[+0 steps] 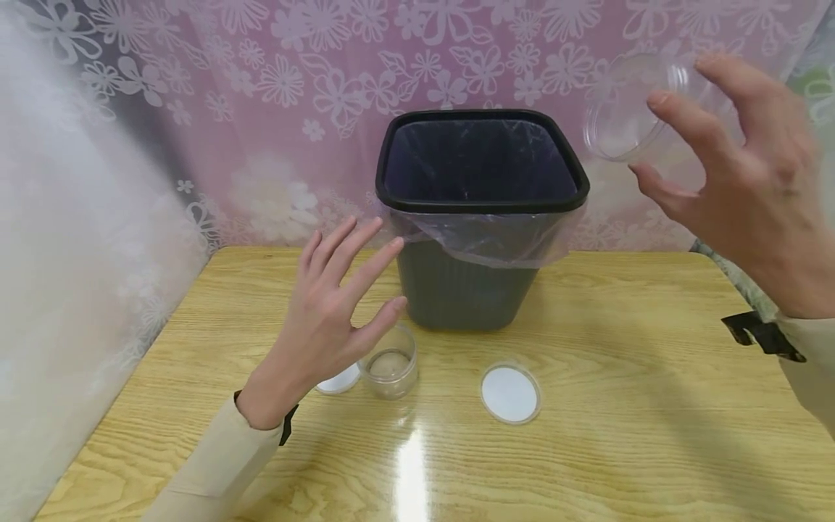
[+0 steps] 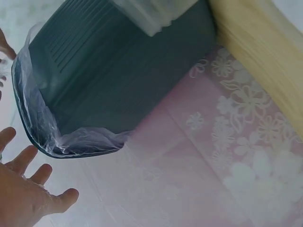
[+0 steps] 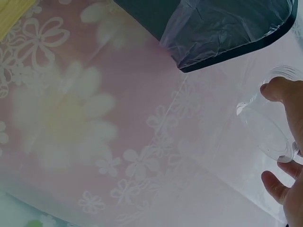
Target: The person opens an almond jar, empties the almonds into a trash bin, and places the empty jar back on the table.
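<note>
My right hand (image 1: 757,159) is raised to the right of the bin and holds a clear plastic jar (image 1: 620,119) tilted on its side. In the right wrist view, the jar (image 3: 267,135) lies between thumb and fingers. In front of the bin's left side hovers my left hand (image 1: 326,312), its fingers spread and nothing in them. Below it on the table stands another clear plastic jar (image 1: 389,373), partly hidden by the thumb. A white round lid (image 1: 339,380) beside that jar is mostly covered by the hand. Another white lid with a clear rim (image 1: 511,394) lies flat farther right.
A dark trash bin (image 1: 466,290) with a black rim and a translucent liner bag (image 1: 496,235) stands at the back of the wood-grain table (image 1: 620,449). Behind it hangs a pink flowered curtain (image 1: 339,109).
</note>
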`<action>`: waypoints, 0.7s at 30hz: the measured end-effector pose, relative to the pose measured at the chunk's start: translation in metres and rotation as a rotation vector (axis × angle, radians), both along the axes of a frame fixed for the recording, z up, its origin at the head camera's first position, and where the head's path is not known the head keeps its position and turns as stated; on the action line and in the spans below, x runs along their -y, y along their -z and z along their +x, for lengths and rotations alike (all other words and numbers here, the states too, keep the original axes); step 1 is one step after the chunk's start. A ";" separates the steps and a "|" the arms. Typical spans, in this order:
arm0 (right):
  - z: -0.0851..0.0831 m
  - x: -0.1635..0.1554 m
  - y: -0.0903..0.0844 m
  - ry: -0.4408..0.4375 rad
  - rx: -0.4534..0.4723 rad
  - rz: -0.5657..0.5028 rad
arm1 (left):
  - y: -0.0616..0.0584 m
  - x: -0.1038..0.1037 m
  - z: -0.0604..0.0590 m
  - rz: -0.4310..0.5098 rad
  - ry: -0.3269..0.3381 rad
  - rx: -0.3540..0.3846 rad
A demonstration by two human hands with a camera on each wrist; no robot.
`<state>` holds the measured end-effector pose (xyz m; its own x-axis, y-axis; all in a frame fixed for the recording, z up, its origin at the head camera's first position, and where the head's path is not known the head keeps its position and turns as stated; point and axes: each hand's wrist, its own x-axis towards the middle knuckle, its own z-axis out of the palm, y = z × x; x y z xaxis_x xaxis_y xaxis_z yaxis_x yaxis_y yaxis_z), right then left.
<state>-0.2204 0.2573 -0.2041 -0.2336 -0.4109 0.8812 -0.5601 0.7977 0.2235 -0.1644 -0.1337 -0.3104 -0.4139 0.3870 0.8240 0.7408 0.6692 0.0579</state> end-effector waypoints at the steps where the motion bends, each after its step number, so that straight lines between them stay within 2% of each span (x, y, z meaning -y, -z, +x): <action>1: 0.002 -0.002 0.001 0.014 0.005 -0.008 | 0.003 0.002 0.001 -0.005 -0.005 0.009; 10: 0.017 -0.008 0.020 0.023 0.014 -0.128 | 0.026 0.015 0.010 -0.055 -0.010 0.097; 15: 0.017 -0.013 0.029 0.024 -0.019 -0.195 | 0.031 0.017 0.012 -0.065 0.007 0.119; 21: 0.016 -0.021 0.037 0.009 -0.013 -0.195 | 0.035 0.017 0.014 -0.080 0.022 0.133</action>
